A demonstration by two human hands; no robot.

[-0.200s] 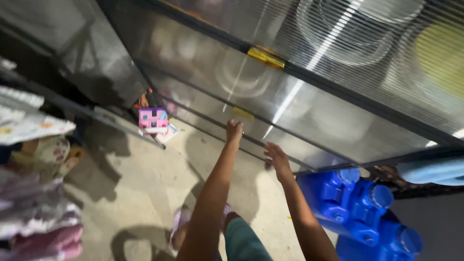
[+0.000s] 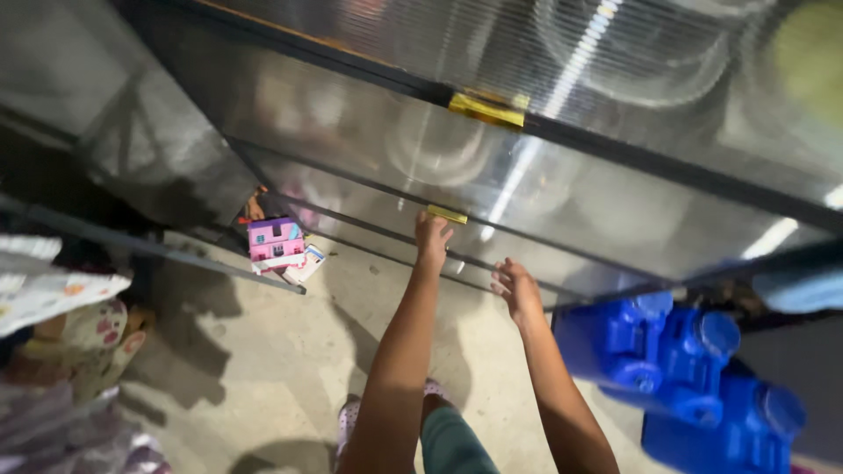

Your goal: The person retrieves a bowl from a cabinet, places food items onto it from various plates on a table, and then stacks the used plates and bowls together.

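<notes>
Reaching down w/ both hands toward a translucent ribbed cabinet panel (image 2: 492,167), the person stands over a concrete floor (image 2: 263,351). Left hand (image 2: 431,239) is up against the panel's lower dark frame rail, fingers (image 2: 425,219) laid flat on it just below a small yellow tab (image 2: 447,214); it holds nothing, more a press than a grip as far as I can tell. Right hand (image 2: 516,288) sits a bit nearer and to the right, fingers loosely spread, empty, close to the same rail but can't tell if it touches.

Panel runs across the far half of the scene; a second yellow tab (image 2: 486,110) is on the rail above. Blurred round shapes show behind the plastic, prob. bowls or tubs, too hazy to say. Pink toy house (image 2: 276,240) rests on the floor at left by the cabinet's corner. Blue plastic jugs (image 2: 694,369) crowd the near right, just beside the right forearm. Patterned cloth (image 2: 79,325) piles up at near left.

To work the panel well, my read: keep both hands on the rail, spaced evenly, push along the track rather than into the thin plastic, and mind the right elbow vs. the jugs.
</notes>
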